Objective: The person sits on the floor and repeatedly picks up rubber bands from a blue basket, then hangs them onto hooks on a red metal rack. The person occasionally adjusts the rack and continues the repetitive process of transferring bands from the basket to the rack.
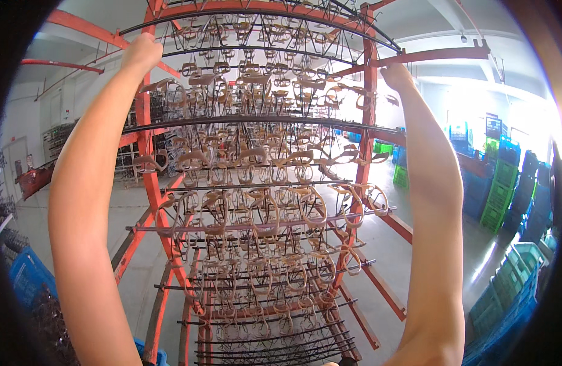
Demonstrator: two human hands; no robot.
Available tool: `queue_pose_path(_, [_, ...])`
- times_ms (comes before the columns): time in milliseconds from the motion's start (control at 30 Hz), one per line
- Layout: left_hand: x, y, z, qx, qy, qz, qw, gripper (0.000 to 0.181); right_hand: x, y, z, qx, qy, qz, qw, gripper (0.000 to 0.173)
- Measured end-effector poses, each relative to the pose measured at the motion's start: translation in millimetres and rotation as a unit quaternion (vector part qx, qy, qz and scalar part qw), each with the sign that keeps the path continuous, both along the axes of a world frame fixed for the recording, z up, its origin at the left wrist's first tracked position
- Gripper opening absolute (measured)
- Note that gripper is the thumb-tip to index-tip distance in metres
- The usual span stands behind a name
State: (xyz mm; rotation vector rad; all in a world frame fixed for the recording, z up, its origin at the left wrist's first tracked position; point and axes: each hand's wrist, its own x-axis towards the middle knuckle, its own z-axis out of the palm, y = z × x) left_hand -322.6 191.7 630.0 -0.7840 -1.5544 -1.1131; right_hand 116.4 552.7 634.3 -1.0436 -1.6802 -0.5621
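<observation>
Both bare arms reach up in front of a red metal rack (370, 91). My left hand (143, 51) is curled at the upper left, close beside the left part of a long black metal rod (262, 13). My right hand (397, 77) is raised at the upper right, just under a red rack arm (436, 56) and near that rod's right end. The fingers of both hands are largely hidden, so their hold on the rod cannot be told. Between the arms, tan curved frame-like parts (255, 155) with dark wires hang in rows from several rods (262, 121).
Red support arms (386, 293) jut out from the rack's lower part. Green crates (498, 196) and blue crates (475, 192) are stacked at the right. Pale green crates (505, 283) stand at the lower right, a blue bin (31, 274) at the lower left.
</observation>
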Motion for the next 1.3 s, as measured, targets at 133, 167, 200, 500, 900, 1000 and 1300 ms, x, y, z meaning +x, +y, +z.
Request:
queue_pose_path(133, [58.0, -24.0, -9.9, 0.073, 0.017, -0.017, 0.997, 0.029, 37.4, -53.5, -11.6, 0.040, 0.019, -0.010, 0.999, 0.035])
queue_pose_path(167, [63.1, -28.2, -9.7, 0.090, 0.044, -0.028, 0.995, 0.029, 51.0, -55.1, -9.7, 0.064, 0.005, 0.000, 0.998, 0.035])
queue_pose_path(200, [68.3, -34.6, -5.8, 0.093, 0.048, -0.023, 0.994, 0.029, 58.5, -63.5, -7.8, 0.086, 0.021, -0.005, 0.996, 0.035])
queue_pose_path(500, [71.4, -33.3, 47.2, 0.121, 0.146, 0.031, 0.981, 0.025, 59.0, -64.8, 35.7, 0.104, 0.021, -0.017, 0.994, 0.040])
queue_pose_path(900, [45.4, -82.6, 273.2, -0.232, 0.275, 0.378, 0.853, 0.018, 30.1, 1.9, 164.8, -0.181, -0.330, 0.160, 0.913, 0.026])
queue_pose_path(1000, [46.4, -82.9, 283.2, -0.181, 0.241, 0.270, 0.915, 0.026, 48.0, -9.2, 165.2, -0.138, -0.265, 0.141, 0.944, 0.025])
queue_pose_path(1300, [22.5, -126.7, 314.9, -0.343, -0.055, -0.018, 0.938, 0.023, 25.9, -10.1, 148.5, -0.083, -0.182, 0.183, 0.963, 0.025])
